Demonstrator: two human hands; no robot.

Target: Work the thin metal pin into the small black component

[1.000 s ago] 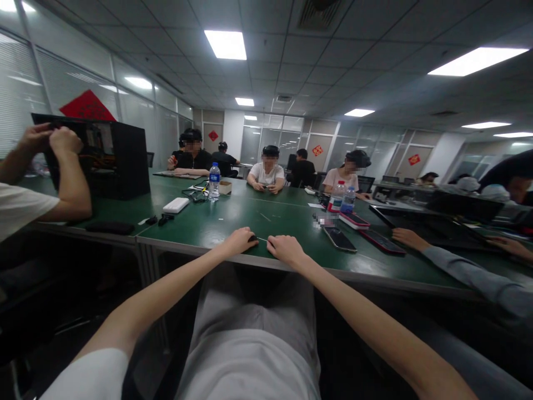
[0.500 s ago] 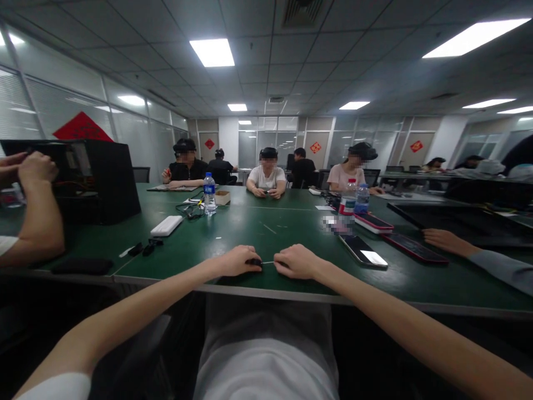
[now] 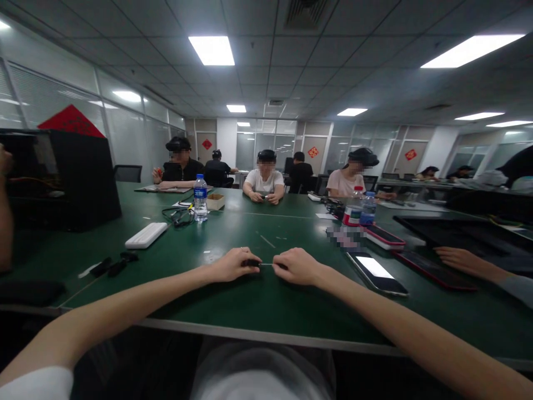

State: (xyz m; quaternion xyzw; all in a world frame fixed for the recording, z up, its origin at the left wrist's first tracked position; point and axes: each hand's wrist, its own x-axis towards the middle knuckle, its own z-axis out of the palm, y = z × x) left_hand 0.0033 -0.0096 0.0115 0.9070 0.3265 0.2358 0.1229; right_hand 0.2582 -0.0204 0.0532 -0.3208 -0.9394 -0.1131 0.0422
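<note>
Over the green table (image 3: 233,305), my left hand (image 3: 235,264) is closed on a small black object (image 3: 251,263), partly covered by the fingers. A thin pale strip (image 3: 266,264) runs from that object across the short gap to my right hand (image 3: 296,266). The fingers of my right hand are curled in and pinch the strip's other end, which they hide. Both hands are low over the tabletop, close together. To the right of my right hand lies a phone (image 3: 391,284) with a bright white area on it.
A white power-bank-like box (image 3: 146,235), black clips (image 3: 122,264), a water bottle (image 3: 200,200) and a small carton (image 3: 215,202) are on the left. At right are two bottles, a red-edged device (image 3: 433,269) and another person's hand (image 3: 470,262). An open black case (image 3: 85,180) stands far left.
The view has tilted and come nearer the table, so objects at both sides sit farther outward. Both hands keep nearly the same pose, with the strip still between them.
</note>
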